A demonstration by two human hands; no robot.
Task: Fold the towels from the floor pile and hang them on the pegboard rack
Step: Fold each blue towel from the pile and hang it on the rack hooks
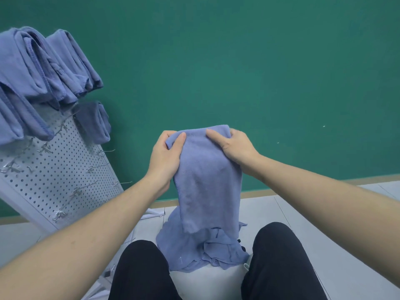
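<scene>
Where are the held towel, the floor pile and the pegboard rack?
held towel (207, 182), head view, middle of hanging cloth.
floor pile (201, 252), head view, crumpled top.
pegboard rack (65, 176), head view, bare perforated panel.

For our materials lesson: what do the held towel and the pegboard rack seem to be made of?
Held towel: soft blue fabric, probably microfibre or terry; fuzzy matte nap, stitched hem, limp drape.
Pegboard rack: likely painted sheet metal; smooth pale grey panel with regular punched holes and shiny wire hooks.

Green wall (259, 61), grey floor tiles (324, 213)
</scene>
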